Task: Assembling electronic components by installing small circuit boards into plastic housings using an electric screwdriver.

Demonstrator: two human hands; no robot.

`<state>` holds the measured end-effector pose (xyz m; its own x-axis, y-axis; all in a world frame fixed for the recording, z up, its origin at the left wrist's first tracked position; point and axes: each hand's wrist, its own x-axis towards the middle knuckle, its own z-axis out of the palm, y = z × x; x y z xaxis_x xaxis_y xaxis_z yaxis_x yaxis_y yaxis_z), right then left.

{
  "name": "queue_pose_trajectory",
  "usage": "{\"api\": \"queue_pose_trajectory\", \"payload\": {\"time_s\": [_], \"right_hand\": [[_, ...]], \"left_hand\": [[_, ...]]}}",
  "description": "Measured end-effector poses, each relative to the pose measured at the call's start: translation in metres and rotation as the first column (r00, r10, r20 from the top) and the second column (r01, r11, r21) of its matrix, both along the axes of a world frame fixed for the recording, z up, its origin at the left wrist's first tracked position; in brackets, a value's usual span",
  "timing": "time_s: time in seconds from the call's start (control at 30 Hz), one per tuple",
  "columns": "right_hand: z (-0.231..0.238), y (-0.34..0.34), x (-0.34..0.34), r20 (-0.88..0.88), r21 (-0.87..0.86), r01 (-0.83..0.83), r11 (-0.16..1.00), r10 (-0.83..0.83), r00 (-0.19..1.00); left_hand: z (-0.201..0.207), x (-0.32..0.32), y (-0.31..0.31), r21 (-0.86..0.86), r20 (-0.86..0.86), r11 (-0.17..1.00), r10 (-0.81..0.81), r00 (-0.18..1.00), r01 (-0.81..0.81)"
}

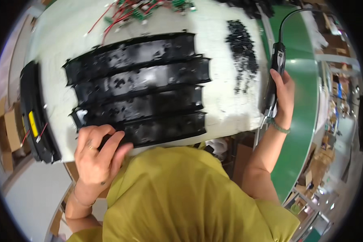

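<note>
Several long, curved black plastic shells [149, 78] lie side by side on the white work surface in front of me. My left hand [94, 155] is at the left end of the nearest shell [165, 131], its fingers bent over the near edge and the thumb beside them. Its fingertips are partly hidden. To the right, my right hand [284, 94] is wrapped around a black corded electric screwdriver [277, 60]. The tool stands along the right edge of the surface, its cable [288, 17] running up and away.
Small black parts [242, 48] are spread at the right of the surface. Green circuit boards with red wires [141, 10] lie in a heap at the back. A black shell with a yellow label [33, 123] sits at the left edge. A green bench [300, 105] extends at right.
</note>
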<state>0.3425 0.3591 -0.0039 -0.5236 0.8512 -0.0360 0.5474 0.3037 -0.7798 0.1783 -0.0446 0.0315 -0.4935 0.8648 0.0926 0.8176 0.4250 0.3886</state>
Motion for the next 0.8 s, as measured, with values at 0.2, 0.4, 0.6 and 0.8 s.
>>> {"api": "queue_pose_trajectory", "payload": {"time_s": [0.2, 0.4, 0.6, 0.8], "right_hand": [[0.092, -0.05, 0.023, -0.939, -0.248, -0.527, 0.813, -0.067, 0.338], [0.093, -0.06, 0.008, -0.934, -0.182, -0.5, 0.847, 0.01, 0.358], [0.064, -0.039, -0.013, -0.894, -0.034, 0.028, 0.999, -0.043, 0.445], [0.057, -0.029, -0.017, -0.912, -0.023, 0.097, 0.995, -0.061, 0.406]], "left_hand": [[-0.014, -0.006, 0.015, 0.003, -0.026, 0.998, -0.056, 0.998, 0.056], [-0.022, -0.015, 0.028, -0.02, -0.13, 0.994, -0.105, 0.986, 0.103], [-0.015, -0.014, 0.029, -0.032, -0.074, 0.996, -0.08, 0.994, 0.078], [0.003, -0.022, 0.043, 0.01, -0.074, 0.995, -0.095, 0.993, 0.096]]}}
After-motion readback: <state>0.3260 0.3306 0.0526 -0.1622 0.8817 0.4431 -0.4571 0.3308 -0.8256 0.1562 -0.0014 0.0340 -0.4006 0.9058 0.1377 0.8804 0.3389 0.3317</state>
